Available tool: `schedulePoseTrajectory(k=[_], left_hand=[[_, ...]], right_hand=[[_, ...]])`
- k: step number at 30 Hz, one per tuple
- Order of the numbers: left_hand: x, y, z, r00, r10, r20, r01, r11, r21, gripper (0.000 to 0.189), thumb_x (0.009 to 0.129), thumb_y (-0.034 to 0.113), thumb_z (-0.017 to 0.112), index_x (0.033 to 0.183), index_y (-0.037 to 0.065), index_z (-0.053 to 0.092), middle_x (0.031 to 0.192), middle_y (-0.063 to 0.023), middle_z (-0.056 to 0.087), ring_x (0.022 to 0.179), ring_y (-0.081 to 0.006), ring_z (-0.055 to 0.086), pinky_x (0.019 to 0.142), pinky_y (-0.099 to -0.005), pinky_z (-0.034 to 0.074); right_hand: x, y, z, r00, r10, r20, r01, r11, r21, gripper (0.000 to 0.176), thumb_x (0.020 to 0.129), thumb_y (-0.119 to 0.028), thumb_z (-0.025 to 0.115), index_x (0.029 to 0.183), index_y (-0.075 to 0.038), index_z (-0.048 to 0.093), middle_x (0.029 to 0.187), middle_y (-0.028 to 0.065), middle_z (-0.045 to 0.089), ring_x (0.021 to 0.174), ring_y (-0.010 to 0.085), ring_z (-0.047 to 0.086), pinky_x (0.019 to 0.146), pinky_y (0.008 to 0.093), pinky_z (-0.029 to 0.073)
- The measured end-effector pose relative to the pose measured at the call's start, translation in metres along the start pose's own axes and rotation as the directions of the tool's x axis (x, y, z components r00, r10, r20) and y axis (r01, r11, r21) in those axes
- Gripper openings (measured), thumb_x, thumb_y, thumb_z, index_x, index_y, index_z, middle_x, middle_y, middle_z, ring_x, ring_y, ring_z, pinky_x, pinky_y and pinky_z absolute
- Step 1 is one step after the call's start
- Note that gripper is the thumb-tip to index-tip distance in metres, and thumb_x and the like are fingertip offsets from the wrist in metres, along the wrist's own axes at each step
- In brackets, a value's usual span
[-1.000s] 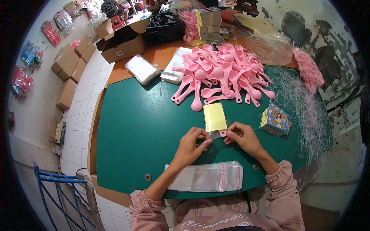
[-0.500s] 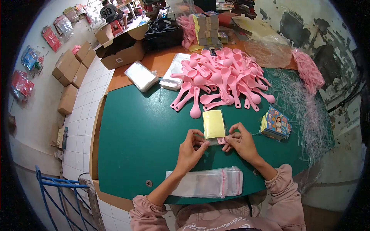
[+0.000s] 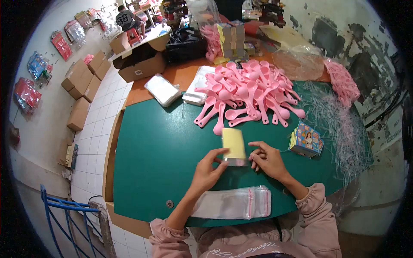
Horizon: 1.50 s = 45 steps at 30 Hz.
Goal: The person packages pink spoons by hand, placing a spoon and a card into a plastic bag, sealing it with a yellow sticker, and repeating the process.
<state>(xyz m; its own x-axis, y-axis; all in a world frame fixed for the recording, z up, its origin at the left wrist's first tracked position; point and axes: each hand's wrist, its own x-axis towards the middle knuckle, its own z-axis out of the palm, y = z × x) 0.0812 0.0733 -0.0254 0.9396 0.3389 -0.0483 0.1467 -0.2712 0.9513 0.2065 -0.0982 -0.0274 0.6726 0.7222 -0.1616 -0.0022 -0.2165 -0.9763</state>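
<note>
My left hand (image 3: 209, 168) pinches the lower left edge of a yellow card packet (image 3: 233, 144), which has a clear flap and a bit of pink at its bottom. The packet is slightly blurred. Just right of it, my right hand (image 3: 266, 160) is apart from the packet, its index finger stretched out and the other fingers loosely curled, with nothing between them. Beyond the packet lies a heap of pink spoons (image 3: 253, 92). Clear plastic bags (image 3: 223, 204) lie near the front edge of the green table (image 3: 146, 159).
A stack of printed cards (image 3: 306, 138) stands at the right, beside tangled clear plastic strips (image 3: 344, 137). Packs of clear bags (image 3: 163, 90) lie at the back left, near an open cardboard box (image 3: 142, 64). A person (image 3: 128, 19) sits far back left.
The packet has shifted slightly left and tilted, and its bottom has come closer to me. My right hand has let go of it; my left fingers have moved onto its left edge.
</note>
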Motion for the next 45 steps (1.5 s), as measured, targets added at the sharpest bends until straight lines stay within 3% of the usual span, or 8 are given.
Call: schedulePoseTrajectory(k=[4, 10, 19, 20, 25, 27, 35, 45], left_hand=[[-0.032, 0.001, -0.064, 0.934, 0.107, -0.341, -0.076, 0.992, 0.105, 0.036, 0.080, 0.008, 0.058, 0.116, 0.007, 0.054, 0.100, -0.0038, 0.059, 0.075, -0.0099, 0.053, 0.063, -0.0236, 0.044], [-0.094, -0.059, -0.206, 0.530, -0.173, -0.830, 0.232, 0.971, -0.054, 0.040, 0.083, 0.008, 0.053, 0.123, 0.006, 0.050, 0.103, -0.0055, 0.057, 0.071, -0.0064, 0.047, 0.056, -0.0195, 0.037], [-0.091, -0.183, -0.327, 0.485, -0.273, -0.831, 0.458, 0.889, -0.025, 0.043, 0.081, 0.018, 0.059, 0.115, -0.007, 0.051, 0.105, -0.0157, 0.058, 0.095, -0.0213, 0.056, 0.078, -0.0300, 0.045], [-0.081, -0.172, -0.310, 0.435, 0.006, -0.901, 0.502, 0.828, 0.248, 0.039, 0.081, 0.019, 0.058, 0.113, -0.003, 0.053, 0.104, -0.0135, 0.059, 0.094, -0.0214, 0.056, 0.078, -0.0307, 0.045], [-0.040, -0.013, -0.114, 0.945, 0.237, -0.225, -0.141, 0.917, 0.373, 0.016, 0.083, 0.015, 0.056, 0.095, 0.006, 0.061, 0.101, -0.0081, 0.059, 0.091, -0.0202, 0.057, 0.075, -0.0327, 0.047], [-0.029, 0.014, -0.041, 0.836, 0.471, 0.280, -0.547, 0.755, 0.363, 0.022, 0.077, 0.014, 0.063, 0.096, 0.006, 0.058, 0.099, -0.0100, 0.057, 0.085, -0.0250, 0.058, 0.074, -0.0356, 0.048], [0.004, 0.028, 0.018, 0.728, 0.095, 0.679, -0.345, 0.907, 0.243, 0.028, 0.069, 0.011, 0.069, 0.090, 0.003, 0.052, 0.080, -0.0099, 0.062, 0.072, -0.0272, 0.060, 0.065, -0.0345, 0.047], [0.032, -0.009, -0.012, 0.903, 0.057, 0.426, 0.012, 0.987, -0.159, 0.016, 0.088, 0.017, 0.054, 0.095, 0.004, 0.047, 0.087, -0.0087, 0.063, 0.080, -0.0156, 0.062, 0.070, -0.0250, 0.050]], right_hand=[[0.036, 0.005, -0.007, 0.801, -0.594, 0.079, 0.508, 0.602, -0.616, 0.028, 0.074, -0.005, 0.058, 0.102, -0.001, 0.055, 0.093, 0.0160, 0.054, 0.089, 0.0306, 0.052, 0.079, 0.0368, 0.043], [0.093, 0.006, 0.000, 0.740, -0.642, 0.199, 0.499, 0.328, -0.802, 0.023, 0.072, -0.006, 0.060, 0.095, -0.004, 0.057, 0.095, 0.0150, 0.053, 0.092, 0.0306, 0.051, 0.080, 0.0382, 0.041], [0.053, -0.020, 0.006, 0.727, -0.656, 0.202, 0.483, 0.280, -0.830, 0.018, 0.072, -0.006, 0.060, 0.090, -0.004, 0.056, 0.088, 0.0124, 0.051, 0.082, 0.0271, 0.054, 0.068, 0.0384, 0.044], [0.048, -0.022, 0.004, 0.735, -0.649, 0.195, 0.470, 0.280, -0.837, 0.018, 0.072, -0.006, 0.060, 0.090, -0.004, 0.056, 0.088, 0.0124, 0.051, 0.082, 0.0271, 0.054, 0.068, 0.0384, 0.044], [0.039, -0.024, -0.006, 0.746, -0.657, -0.112, 0.502, 0.665, -0.553, 0.020, 0.081, -0.010, 0.057, 0.098, -0.001, 0.054, 0.083, 0.0119, 0.054, 0.069, 0.0199, 0.058, 0.060, 0.0274, 0.047], [0.043, -0.015, -0.009, 0.766, -0.615, -0.186, 0.480, 0.740, -0.472, 0.020, 0.082, -0.009, 0.055, 0.101, -0.001, 0.054, 0.081, 0.0079, 0.054, 0.069, 0.0142, 0.056, 0.062, 0.0253, 0.047], [0.040, 0.003, -0.025, 0.793, -0.508, -0.337, 0.496, 0.859, -0.127, 0.019, 0.084, -0.005, 0.053, 0.102, -0.002, 0.053, 0.080, 0.0017, 0.052, 0.068, 0.0067, 0.053, 0.059, 0.0204, 0.046], [0.035, 0.000, -0.020, 0.820, -0.469, -0.328, 0.504, 0.863, 0.027, 0.015, 0.086, -0.007, 0.052, 0.100, -0.001, 0.051, 0.074, 0.0034, 0.054, 0.061, 0.0082, 0.055, 0.054, 0.0219, 0.048]])
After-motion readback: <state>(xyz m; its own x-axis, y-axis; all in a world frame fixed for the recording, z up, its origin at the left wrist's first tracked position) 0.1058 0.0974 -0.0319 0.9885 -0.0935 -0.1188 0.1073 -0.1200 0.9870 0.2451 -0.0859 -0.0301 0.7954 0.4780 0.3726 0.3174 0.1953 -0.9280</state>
